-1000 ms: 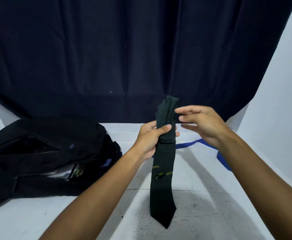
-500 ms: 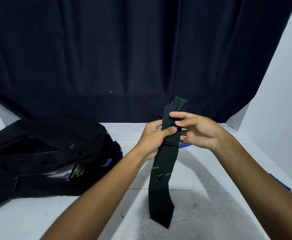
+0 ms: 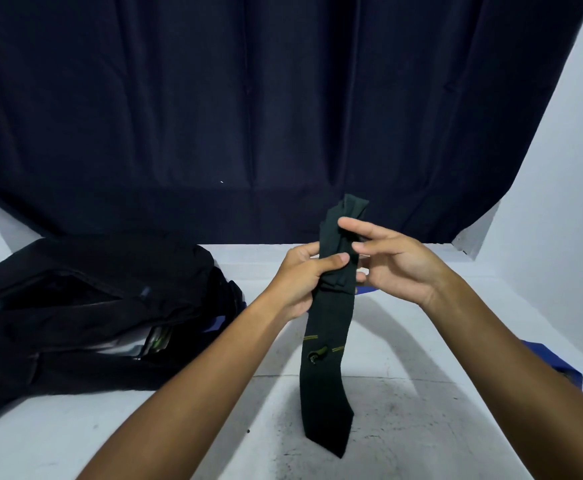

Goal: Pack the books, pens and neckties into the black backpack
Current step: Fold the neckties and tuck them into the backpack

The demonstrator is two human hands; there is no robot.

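Observation:
A dark green necktie (image 3: 324, 368) hangs in front of me, its folded upper end sticking up above my hands and its pointed tip just over the white table (image 3: 404, 420). My left hand (image 3: 300, 282) grips the folded part, thumb across the front. My right hand (image 3: 397, 261) touches the fold from the right with its fingertips, fingers loosely bent. The black backpack (image 3: 85, 317) lies on its side at the left, its opening facing me with books (image 3: 144, 344) showing inside.
A blue necktie lies on the table, a strip of it (image 3: 362, 290) behind my hands and more (image 3: 553, 362) by my right forearm. A dark curtain (image 3: 248, 116) hangs behind the table. A white wall stands at the right.
My right hand came in from the upper right to the folded top of the green tie and now rests its fingertips on the fold. My left hand kept its grip.

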